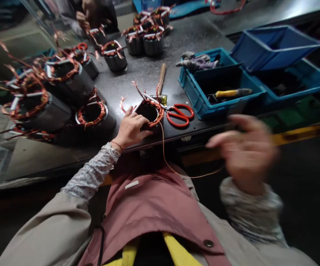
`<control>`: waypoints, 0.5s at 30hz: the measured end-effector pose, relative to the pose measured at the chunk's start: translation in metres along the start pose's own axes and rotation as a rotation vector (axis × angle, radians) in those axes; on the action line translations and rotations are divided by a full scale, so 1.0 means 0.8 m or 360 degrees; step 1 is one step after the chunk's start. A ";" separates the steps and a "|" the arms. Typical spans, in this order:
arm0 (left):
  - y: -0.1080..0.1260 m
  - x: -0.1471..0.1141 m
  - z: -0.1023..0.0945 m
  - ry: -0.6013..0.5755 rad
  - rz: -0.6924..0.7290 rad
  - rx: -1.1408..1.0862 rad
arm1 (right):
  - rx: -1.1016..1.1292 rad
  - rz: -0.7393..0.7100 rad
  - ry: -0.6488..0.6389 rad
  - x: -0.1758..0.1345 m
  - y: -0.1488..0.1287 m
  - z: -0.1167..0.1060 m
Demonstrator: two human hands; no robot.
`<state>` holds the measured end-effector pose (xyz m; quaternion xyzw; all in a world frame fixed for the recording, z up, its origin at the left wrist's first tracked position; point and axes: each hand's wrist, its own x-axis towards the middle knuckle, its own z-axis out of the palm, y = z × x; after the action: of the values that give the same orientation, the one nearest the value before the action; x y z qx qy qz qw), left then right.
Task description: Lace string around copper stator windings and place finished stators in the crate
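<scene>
A motor stator (149,114) with a ring of copper windings stands upright near the bench's front edge. My left hand (133,127) grips its left side and rim, the fingers bent over the top. From the windings a thin tan cord (173,170) hangs below the bench edge and curves up to my right hand (248,147). That hand is raised to the right, smeared by motion, its fingers curled round the cord; the cord's end is hidden. Red-handled scissors (180,115) lie against the stator's right side. A hammer (162,79) lies just behind it.
Several wound stators (40,107) are stacked at left, with more (145,37) at the back. A teal bin (196,92) holds gloves and a yellow-handled tool (233,93). A blue bin (273,50) rests tilted on another bin. Another person's hand (82,20) works at the far left.
</scene>
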<state>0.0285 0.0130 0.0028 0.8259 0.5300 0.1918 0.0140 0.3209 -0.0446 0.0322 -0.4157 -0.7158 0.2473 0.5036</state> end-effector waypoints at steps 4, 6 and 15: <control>0.014 0.000 -0.005 -0.0078 -0.0014 -0.0069 | -0.0055 0.0031 -0.0278 -0.003 0.014 0.067; 0.016 -0.002 -0.015 -0.0122 -0.0019 -0.0138 | -0.0143 0.0027 -0.0343 -0.005 0.020 0.088; 0.008 0.005 -0.031 -0.0002 -0.0137 -0.0309 | -0.0386 0.0054 -0.0175 0.000 0.013 0.083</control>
<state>0.0276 0.0090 0.0285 0.7973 0.5439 0.2409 0.1024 0.2629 -0.0351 -0.0006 -0.4713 -0.7599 0.1898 0.4055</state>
